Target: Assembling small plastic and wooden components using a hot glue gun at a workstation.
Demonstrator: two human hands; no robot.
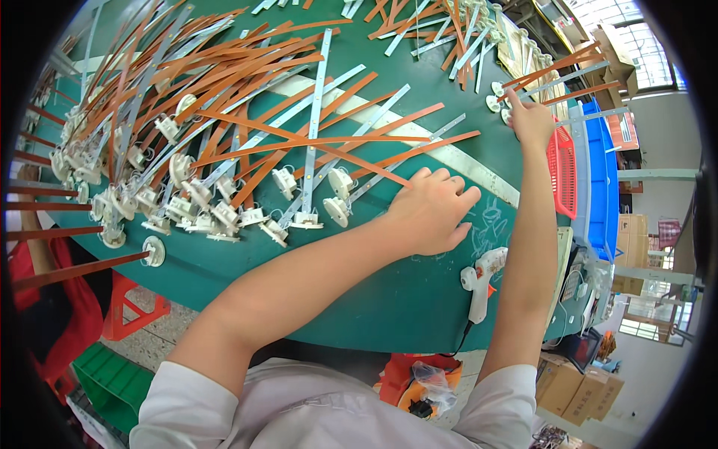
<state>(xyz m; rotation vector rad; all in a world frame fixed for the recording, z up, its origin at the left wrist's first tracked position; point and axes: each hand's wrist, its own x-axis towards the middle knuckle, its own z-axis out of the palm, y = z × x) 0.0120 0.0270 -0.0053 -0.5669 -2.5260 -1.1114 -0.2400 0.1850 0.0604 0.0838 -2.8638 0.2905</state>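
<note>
Touching right hand [532, 120]: orange strip [550, 71]

matt green tabletop [419, 299], glossy white plastic glue gun [482, 273], thin silvery metal strips [314, 127] with papery orange-brown strips [247, 82], red plastic basket [562, 170]

The worktop [389, 299] is dark green with a pale cream stripe [464, 161] running across it and faint chalk scribbles [490, 224] near its edge. Orange-brown strips [247, 90] and silvery-white strips [315, 120] lie over it, many ending in white sockets [340, 179]. A white glue gun [482, 273] has an orange trigger. Beside the worktop stand a red basket [562, 168] and a blue crate [602, 179]. The person's sleeves [187, 404] are white.
</note>
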